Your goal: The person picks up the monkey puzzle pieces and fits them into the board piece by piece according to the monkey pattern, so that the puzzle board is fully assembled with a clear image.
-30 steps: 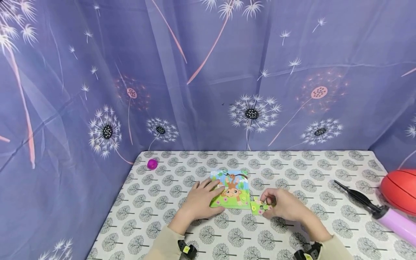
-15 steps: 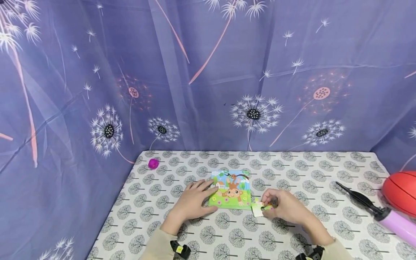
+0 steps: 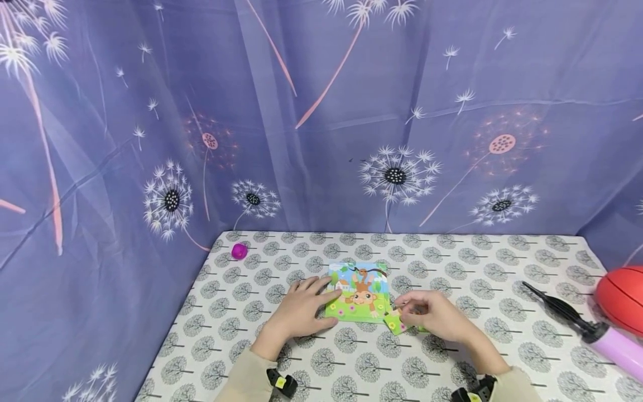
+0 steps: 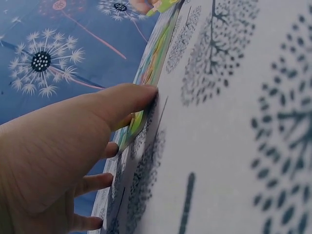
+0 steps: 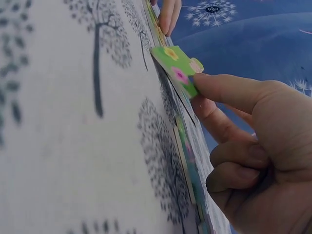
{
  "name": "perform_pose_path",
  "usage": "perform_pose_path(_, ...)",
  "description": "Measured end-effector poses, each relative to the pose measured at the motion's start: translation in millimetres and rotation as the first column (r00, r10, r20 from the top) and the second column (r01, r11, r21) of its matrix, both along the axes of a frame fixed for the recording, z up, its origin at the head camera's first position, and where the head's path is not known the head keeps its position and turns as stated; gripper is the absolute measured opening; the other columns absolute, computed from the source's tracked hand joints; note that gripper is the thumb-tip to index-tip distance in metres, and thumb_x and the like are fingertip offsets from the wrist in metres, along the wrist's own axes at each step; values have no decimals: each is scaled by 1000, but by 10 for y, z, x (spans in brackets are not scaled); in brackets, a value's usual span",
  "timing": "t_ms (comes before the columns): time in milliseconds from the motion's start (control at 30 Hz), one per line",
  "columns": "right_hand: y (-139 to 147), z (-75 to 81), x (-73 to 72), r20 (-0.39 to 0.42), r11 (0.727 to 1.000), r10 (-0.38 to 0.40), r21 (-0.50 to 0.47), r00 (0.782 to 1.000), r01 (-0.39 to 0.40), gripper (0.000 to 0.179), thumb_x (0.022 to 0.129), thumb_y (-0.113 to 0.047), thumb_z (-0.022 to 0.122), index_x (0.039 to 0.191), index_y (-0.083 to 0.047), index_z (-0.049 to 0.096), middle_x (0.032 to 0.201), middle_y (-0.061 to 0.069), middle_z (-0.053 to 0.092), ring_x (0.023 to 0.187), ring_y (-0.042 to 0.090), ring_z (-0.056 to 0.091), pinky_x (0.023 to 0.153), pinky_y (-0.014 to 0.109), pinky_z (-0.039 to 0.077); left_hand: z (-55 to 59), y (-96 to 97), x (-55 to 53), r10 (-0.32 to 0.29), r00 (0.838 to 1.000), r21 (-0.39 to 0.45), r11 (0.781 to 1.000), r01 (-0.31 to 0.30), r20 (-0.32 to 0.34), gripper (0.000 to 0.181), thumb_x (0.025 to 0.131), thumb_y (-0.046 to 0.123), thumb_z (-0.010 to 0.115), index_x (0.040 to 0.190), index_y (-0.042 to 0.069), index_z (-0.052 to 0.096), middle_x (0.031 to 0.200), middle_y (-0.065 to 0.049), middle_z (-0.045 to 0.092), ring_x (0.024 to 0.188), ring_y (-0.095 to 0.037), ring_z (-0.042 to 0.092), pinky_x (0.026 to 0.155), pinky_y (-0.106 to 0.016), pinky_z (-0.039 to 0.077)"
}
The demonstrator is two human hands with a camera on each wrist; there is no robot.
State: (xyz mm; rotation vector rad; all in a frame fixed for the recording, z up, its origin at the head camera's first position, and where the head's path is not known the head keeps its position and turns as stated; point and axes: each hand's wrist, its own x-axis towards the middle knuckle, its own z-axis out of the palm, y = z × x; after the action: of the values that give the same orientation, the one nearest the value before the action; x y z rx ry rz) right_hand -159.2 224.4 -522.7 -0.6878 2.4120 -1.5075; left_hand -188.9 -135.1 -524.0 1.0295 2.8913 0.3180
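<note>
A square puzzle [image 3: 358, 310] with a monkey picture lies on the table. My left hand [image 3: 301, 312] rests at its left edge with fingers spread, the fingertips over the picture; in the left wrist view the thumb [image 4: 131, 100] lies along the near edge. Just off the puzzle's lower right corner, my right hand [image 3: 437, 315] pinches a green puzzle piece [image 5: 170, 63] with yellow and pink flowers between thumb and index finger. The piece is tilted, its near corner toward the puzzle. Below the right hand another thin piece [image 5: 184, 153] lies on the cloth, mostly hidden in the head view.
A small purple object [image 3: 239, 251] sits at the far left of the table. On the right lie a pump [image 3: 567, 310] with a black nozzle and lilac barrel, and a red ball [image 3: 623, 298]. A purple dandelion curtain [image 3: 321, 167] stands behind the tree-print cloth [image 3: 372, 365].
My right hand has tilted and turned the piece by the puzzle's corner, and a bit of green now shows beneath the hand. My left hand has slid slightly left, uncovering more of the picture.
</note>
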Motion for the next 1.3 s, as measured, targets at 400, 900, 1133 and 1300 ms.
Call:
perform_pose_path(400, -260, -1, -98, -27, 997, -73, -14, 997, 72, 10, 94, -20, 77, 104, -16, 76, 93, -1, 75, 63, 7, 51, 56, 21, 44, 6, 2, -4, 14, 1000, 7, 1000, -14, 11, 67, 96, 64, 61, 155, 32, 51, 167, -3, 33, 150, -37, 34, 115, -73, 26)
perform_pose_path(900, -783, 0, -202, -58, 986, -164, 4, 985, 165, 10, 95, -24, 77, 103, -17, 78, 89, -7, 74, 57, 7, 48, 51, 21, 43, -8, 1, -29, 19, 1000, -11, 1000, -18, 8, 68, 96, 66, 59, 155, 34, 51, 167, -2, 33, 150, -34, 35, 116, -71, 26)
perform_pose_path(1133, -975, -38, -222, -89, 977, -212, 3, 973, 213, 10, 93, -17, 78, 104, -16, 79, 91, -8, 74, 57, 7, 51, 49, 20, 45, -13, 5, -37, 17, 1000, -16, 1000, -17, 2, 69, 95, 67, 58, 155, 33, 51, 168, -1, 32, 150, -34, 34, 116, -71, 27)
perform_pose_path(1300, -1092, -75, -215, -94, 973, -225, 38, 970, 229, 9, 93, -16, 79, 102, -18, 78, 94, -8, 73, 70, 8, 63, 61, 23, 55, -26, 3, -41, 23, 1000, -9, 1000, -23, -11, 70, 95, 68, 59, 153, 30, 53, 167, -1, 34, 149, -34, 36, 115, -72, 28)
